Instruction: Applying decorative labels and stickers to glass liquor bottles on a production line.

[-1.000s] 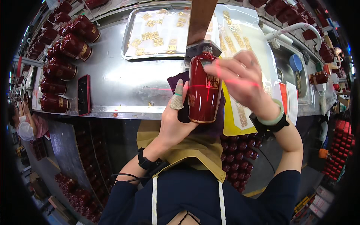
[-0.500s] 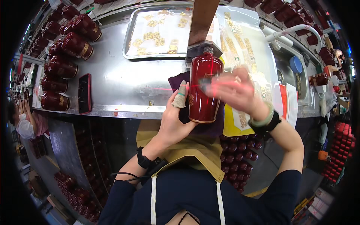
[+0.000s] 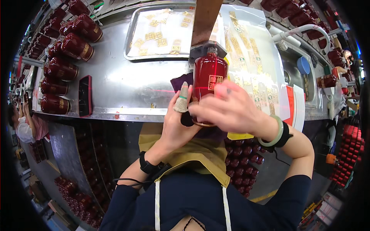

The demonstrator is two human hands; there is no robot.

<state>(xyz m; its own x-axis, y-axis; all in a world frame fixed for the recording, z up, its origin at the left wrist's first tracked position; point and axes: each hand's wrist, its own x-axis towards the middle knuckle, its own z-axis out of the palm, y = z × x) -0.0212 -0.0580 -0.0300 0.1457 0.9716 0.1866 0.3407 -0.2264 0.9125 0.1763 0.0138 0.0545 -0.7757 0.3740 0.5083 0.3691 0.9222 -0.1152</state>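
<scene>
A dark red glossy bottle (image 3: 208, 69) lies lengthwise before me, its neck toward a wooden post and its gold label facing up. My left hand (image 3: 180, 121) holds the bottle's left side near its base; one finger wears a pale cloth finger cover (image 3: 182, 102). Over the bottle's lower half is my right hand (image 3: 235, 107), its fingers curled and smeared by motion. Whether it holds anything is hidden. A purple cloth (image 3: 178, 83) lies under the bottle. Thin red light lines cross the bottle and the metal bench.
A metal tray (image 3: 130, 54) with gold label pieces is at the back, beside the wooden post (image 3: 206, 21). Gold strips (image 3: 252, 57) lie on a sheet at right, before a sink (image 3: 314, 81). Red bottles (image 3: 61, 68) and a dark red case (image 3: 85, 96) stand left.
My right hand has moved down and left across the bottle, baring the gold label. The dark thing seen at its fingertips before no longer shows clearly. My left hand stays at the bottle's side.
</scene>
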